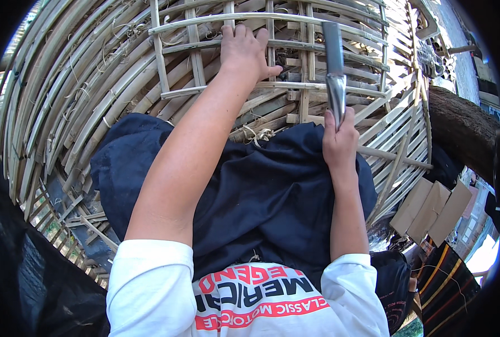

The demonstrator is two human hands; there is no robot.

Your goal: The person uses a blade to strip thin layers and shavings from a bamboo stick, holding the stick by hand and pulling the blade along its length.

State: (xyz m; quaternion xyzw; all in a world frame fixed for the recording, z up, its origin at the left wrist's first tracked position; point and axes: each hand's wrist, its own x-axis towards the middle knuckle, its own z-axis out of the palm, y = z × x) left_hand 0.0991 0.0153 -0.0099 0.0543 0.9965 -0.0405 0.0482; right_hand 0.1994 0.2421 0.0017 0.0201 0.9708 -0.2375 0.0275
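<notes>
A large round basket frame (pixel 93 95) of bent bamboo strips fills the upper half of the view, resting against my lap. My left hand (pixel 243 49) lies on its lattice of crossed slats, fingers curled over a horizontal strip near the top. My right hand (pixel 340 140) grips the handle of a long metal blade (pixel 334 67) that points straight up along a vertical slat. Dark blue cloth (pixel 272 191) covers my knees below the frame.
Loose bamboo strips and slats (pixel 76 213) lie at the lower left. Flat cardboard pieces (pixel 429 210) sit at the right beside a thick tree trunk (pixel 463 126). Striped fabric (pixel 446 281) shows at the lower right.
</notes>
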